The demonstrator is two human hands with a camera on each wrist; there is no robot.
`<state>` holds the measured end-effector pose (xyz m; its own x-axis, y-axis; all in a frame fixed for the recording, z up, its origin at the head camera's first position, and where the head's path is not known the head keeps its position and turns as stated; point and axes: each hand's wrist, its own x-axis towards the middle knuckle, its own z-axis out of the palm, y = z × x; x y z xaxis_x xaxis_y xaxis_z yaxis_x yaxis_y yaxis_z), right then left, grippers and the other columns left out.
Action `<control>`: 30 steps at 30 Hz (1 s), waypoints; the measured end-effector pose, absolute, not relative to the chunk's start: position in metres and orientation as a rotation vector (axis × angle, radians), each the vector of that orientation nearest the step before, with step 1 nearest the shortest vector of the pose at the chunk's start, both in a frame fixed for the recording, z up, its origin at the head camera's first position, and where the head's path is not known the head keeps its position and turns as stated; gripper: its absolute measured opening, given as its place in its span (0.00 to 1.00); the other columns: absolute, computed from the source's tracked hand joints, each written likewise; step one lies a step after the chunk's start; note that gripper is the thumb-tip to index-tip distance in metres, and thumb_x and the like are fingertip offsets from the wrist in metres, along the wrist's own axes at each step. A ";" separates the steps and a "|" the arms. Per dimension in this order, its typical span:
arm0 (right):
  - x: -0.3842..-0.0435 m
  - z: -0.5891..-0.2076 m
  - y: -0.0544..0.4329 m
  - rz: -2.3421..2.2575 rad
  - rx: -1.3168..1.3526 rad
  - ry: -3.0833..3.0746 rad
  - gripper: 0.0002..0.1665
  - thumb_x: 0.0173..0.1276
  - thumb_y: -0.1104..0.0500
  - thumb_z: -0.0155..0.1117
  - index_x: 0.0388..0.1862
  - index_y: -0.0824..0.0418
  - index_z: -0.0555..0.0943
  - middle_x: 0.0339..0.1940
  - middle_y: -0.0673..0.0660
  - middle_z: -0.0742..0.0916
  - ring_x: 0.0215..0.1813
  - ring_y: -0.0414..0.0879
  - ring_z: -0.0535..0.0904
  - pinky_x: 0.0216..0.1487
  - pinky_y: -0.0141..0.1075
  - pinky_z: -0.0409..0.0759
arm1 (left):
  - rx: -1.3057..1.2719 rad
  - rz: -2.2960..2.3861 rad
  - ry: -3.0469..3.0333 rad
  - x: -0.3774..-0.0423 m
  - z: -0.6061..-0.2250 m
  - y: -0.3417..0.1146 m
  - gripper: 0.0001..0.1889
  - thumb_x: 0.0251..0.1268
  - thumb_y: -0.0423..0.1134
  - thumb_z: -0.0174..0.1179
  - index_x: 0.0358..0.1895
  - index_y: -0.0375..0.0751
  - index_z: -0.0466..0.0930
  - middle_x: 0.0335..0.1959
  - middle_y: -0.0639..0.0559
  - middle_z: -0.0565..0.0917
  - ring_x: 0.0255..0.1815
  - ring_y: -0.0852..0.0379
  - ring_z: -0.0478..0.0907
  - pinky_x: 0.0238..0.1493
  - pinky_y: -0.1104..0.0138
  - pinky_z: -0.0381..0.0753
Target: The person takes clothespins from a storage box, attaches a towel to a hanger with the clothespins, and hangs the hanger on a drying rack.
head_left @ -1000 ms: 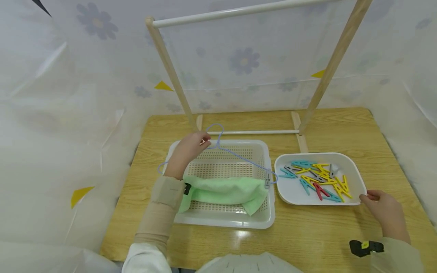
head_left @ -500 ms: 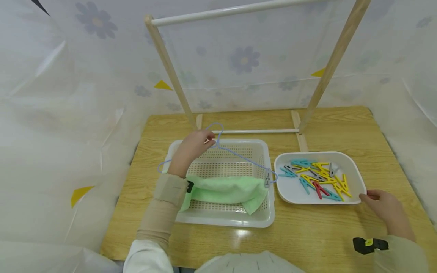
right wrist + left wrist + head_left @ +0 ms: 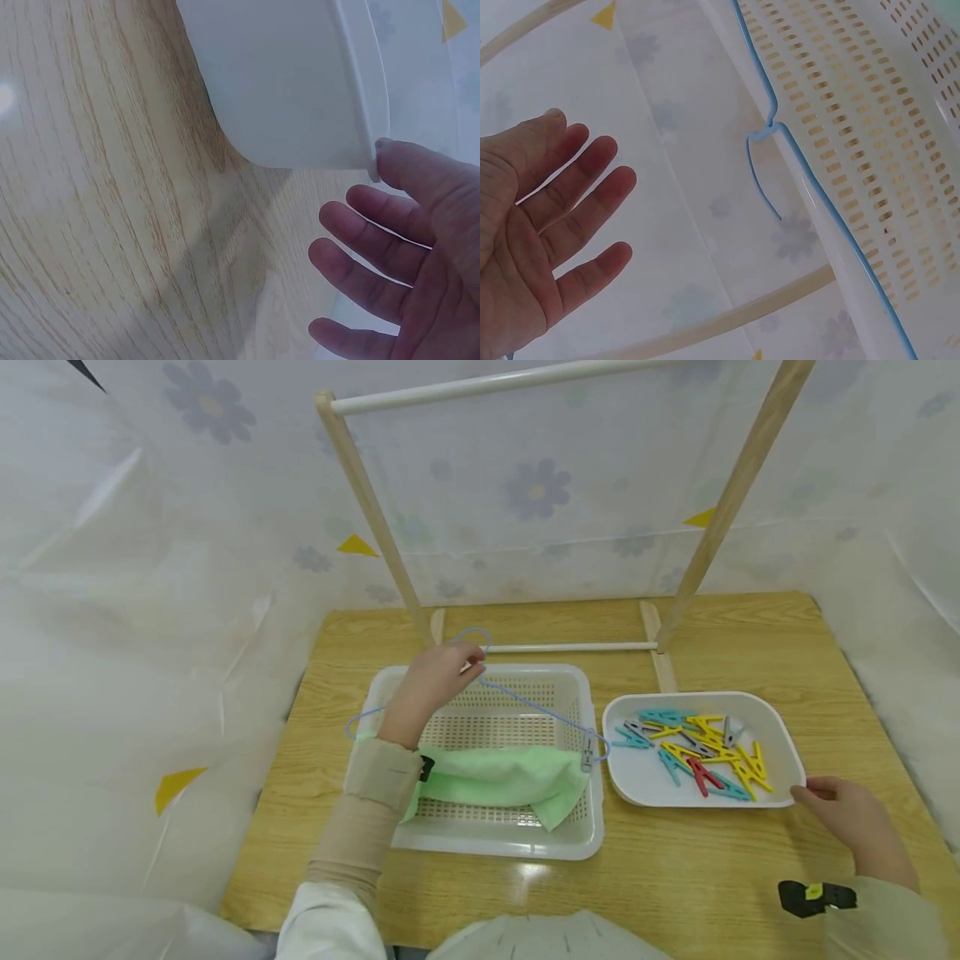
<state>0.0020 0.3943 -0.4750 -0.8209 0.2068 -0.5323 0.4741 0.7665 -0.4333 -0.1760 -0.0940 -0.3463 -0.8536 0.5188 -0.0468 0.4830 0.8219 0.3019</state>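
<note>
Head view shows the hands well apart, one over the basket and one at the tray. The left hand (image 3: 435, 681) hovers above the basket's far side with its fingers loosely parted and nothing in them; in the left wrist view a gap shows between it and the blue hanger (image 3: 771, 126). The hanger lies across the basket (image 3: 517, 845), its neck just beside the left hand and its hook reaching past the far rim. Nearer the body than that hand, a green cloth (image 3: 502, 777) lies along the basket, its left end partly hidden by the forearm. To the right of the left hand, a grey clip (image 3: 588, 752) sits where the cloth's corner meets the hanger's end.

The right hand (image 3: 847, 818) touches the near right corner of the white tray (image 3: 637, 785) with its thumb, the other fingers relaxed and spread below the rim. Left of that hand, inside the tray, lie yellow, blue, grey and red pegs (image 3: 703, 778). Basket and tray stand side by side on the worktop (image 3: 675, 877), between the hands and under the left one. Beyond both hands rises the rack (image 3: 709, 543), with flowered sheeting (image 3: 480, 510) behind it
</note>
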 end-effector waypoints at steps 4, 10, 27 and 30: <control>0.002 -0.476 0.395 -0.777 0.530 2.465 0.51 0.62 0.32 0.42 0.54 0.82 0.62 0.49 0.80 0.71 0.47 0.72 0.67 0.37 0.54 0.72 | 0.858 0.405 2.915 -0.174 -0.343 -0.087 0.12 0.64 0.43 0.54 0.46 0.43 0.79 0.41 0.52 0.81 0.39 0.56 0.78 0.37 0.64 0.76; 0.004 -0.476 0.394 -0.790 0.557 2.462 0.52 0.62 0.31 0.41 0.55 0.82 0.61 0.50 0.80 0.70 0.47 0.72 0.67 0.36 0.53 0.72 | 0.917 0.392 2.947 -0.172 -0.343 -0.076 0.10 0.63 0.41 0.55 0.44 0.44 0.80 0.39 0.53 0.82 0.38 0.58 0.78 0.34 0.66 0.77; 0.008 -0.478 0.390 -0.803 0.627 2.523 0.48 0.63 0.33 0.42 0.54 0.80 0.62 0.49 0.79 0.71 0.47 0.71 0.67 0.36 0.53 0.72 | 1.159 0.288 2.873 -0.169 -0.333 -0.037 0.11 0.65 0.42 0.53 0.45 0.43 0.80 0.40 0.54 0.82 0.37 0.60 0.78 0.33 0.70 0.76; 0.008 -0.478 0.389 -0.810 0.634 2.526 0.48 0.63 0.34 0.43 0.54 0.81 0.62 0.49 0.79 0.71 0.47 0.71 0.67 0.36 0.53 0.72 | 1.179 0.245 2.852 -0.167 -0.330 -0.030 0.12 0.65 0.43 0.52 0.46 0.45 0.79 0.42 0.55 0.81 0.38 0.61 0.78 0.34 0.70 0.75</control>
<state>0.0076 0.3885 -0.4777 -0.8118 0.2930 -0.5051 0.5322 0.7273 -0.4334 -0.1675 -0.0304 -0.3303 -0.7091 0.7049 0.0183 0.6977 0.6976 0.1632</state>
